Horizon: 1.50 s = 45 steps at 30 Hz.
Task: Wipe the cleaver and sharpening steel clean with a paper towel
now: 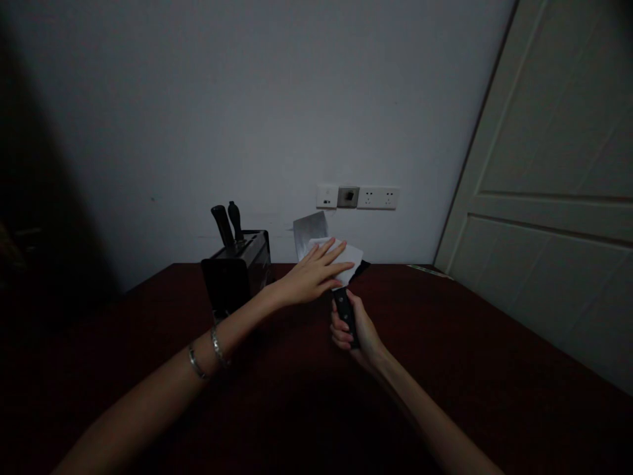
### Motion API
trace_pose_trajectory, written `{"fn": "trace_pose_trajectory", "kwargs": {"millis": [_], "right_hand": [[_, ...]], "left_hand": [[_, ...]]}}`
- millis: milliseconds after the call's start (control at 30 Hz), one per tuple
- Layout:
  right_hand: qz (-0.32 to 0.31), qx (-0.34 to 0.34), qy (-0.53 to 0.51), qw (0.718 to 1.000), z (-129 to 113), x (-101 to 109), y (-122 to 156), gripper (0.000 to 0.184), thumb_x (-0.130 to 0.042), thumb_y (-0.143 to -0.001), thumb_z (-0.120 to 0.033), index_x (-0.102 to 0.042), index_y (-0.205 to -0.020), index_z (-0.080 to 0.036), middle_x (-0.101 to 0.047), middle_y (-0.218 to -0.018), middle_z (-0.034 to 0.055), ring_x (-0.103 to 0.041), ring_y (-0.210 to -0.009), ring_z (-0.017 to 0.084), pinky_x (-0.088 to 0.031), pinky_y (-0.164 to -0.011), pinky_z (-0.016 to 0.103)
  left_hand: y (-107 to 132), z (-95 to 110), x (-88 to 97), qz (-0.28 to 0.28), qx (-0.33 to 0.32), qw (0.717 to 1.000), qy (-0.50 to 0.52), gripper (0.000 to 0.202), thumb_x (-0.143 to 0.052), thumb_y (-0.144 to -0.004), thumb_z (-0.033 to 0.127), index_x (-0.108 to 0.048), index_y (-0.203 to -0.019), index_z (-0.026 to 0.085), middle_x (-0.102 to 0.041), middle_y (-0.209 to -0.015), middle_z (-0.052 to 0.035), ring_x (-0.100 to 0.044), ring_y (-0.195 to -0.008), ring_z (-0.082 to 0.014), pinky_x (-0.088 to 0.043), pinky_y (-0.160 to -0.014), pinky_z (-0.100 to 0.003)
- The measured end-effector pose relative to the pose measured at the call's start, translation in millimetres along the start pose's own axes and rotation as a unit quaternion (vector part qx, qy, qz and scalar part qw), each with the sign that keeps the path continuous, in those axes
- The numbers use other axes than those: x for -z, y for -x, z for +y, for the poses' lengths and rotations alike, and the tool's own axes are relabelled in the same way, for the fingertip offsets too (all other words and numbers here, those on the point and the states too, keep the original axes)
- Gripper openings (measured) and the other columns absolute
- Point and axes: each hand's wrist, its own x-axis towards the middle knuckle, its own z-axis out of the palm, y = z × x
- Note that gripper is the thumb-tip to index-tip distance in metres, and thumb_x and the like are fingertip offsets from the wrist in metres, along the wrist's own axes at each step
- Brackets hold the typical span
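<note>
My right hand (pixel 359 330) is wrapped round the black riveted handle (pixel 346 310) of a cleaver, which it holds up above the table. The broad metal blade (pixel 310 227) of the cleaver points up and away, its far corner showing. Across the blade lies a white sheet (pixel 352 256), tissue or thin cloth; I cannot tell which. My left hand (pixel 316 274) rests flat over that sheet with its fingers spread, hiding part of the blade. Two silver bangles circle my left wrist.
A dark knife block (pixel 247 264) with two black-handled tools (pixel 222 225) upright in it stands left of my hands. Beneath is a dark red table (pixel 425 316). Beyond the blade, a small black thing (pixel 363 269) shows. Wall sockets (pixel 378 198) are behind; a pale door (pixel 554 198) is right.
</note>
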Motion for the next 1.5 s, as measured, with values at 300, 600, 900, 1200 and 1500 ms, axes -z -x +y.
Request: {"fn": "trace_pose_trajectory", "kwargs": {"millis": [300, 600, 900, 1200, 1500], "right_hand": [[-0.020, 0.005, -0.012, 1.000, -1.9, -3.4, 3.1, 0.037, -0.045, -0.077, -0.055, -0.045, -0.070, -0.019, -0.033, -0.037, -0.0108, -0.015, -0.028, 0.002, -0.014, -0.027, 0.013], [0.000, 0.010, -0.022, 1.000, -0.7, -1.2, -1.0, 0.036, -0.046, -0.077, -0.053, -0.046, -0.069, -0.019, -0.033, -0.037, -0.0107, -0.017, -0.027, 0.002, -0.015, -0.028, 0.013], [-0.011, -0.005, -0.017, 1.000, -7.6, -1.8, 0.6, 0.035, -0.044, -0.078, -0.052, -0.046, -0.068, -0.019, -0.034, -0.036, -0.0101, -0.016, -0.027, 0.002, -0.013, -0.028, 0.013], [-0.022, -0.005, -0.020, 1.000, -9.5, -5.5, 3.6, 0.037, -0.043, -0.079, -0.053, -0.047, -0.069, -0.018, -0.033, -0.037, -0.0103, -0.016, -0.028, 0.002, -0.013, -0.028, 0.013], [-0.034, 0.006, -0.049, 0.998, -7.0, -5.1, 4.1, 0.038, -0.045, -0.078, -0.055, -0.045, -0.068, -0.019, -0.032, -0.037, -0.0109, -0.014, -0.028, 0.002, -0.013, -0.028, 0.013]], "left_hand": [[1.1, 1.1, 8.2, 0.006, -0.017, 1.000, 0.007, 0.048, -0.049, -0.086, 0.022, -0.037, -0.132, 0.026, -0.005, -0.149, -0.0056, 0.002, -0.136, -0.0255, -0.010, -0.108, -0.051], [-7.3, 2.7, -1.6, 0.066, -0.004, 0.997, -0.037, 0.033, -0.050, -0.085, 0.027, -0.050, -0.118, 0.022, -0.040, -0.137, -0.0064, -0.022, -0.132, -0.0236, -0.023, -0.106, -0.048], [6.1, -0.8, 12.4, 0.163, -0.010, 0.985, -0.057, 0.037, -0.047, -0.076, 0.012, -0.046, -0.113, 0.010, -0.053, -0.121, -0.0130, -0.041, -0.122, -0.0206, -0.027, -0.107, -0.043], [31.4, 12.3, -6.0, 0.084, -0.072, 0.991, -0.072, 0.068, -0.035, -0.070, -0.004, -0.029, -0.135, 0.017, -0.032, -0.142, -0.0048, -0.019, -0.134, -0.0187, -0.028, -0.108, -0.041], [39.2, 16.5, -2.1, 0.049, -0.059, 0.997, -0.023, 0.059, -0.042, -0.084, 0.026, -0.022, -0.139, 0.020, -0.016, -0.148, -0.0063, -0.009, -0.136, -0.0235, -0.017, -0.110, -0.048]]}}
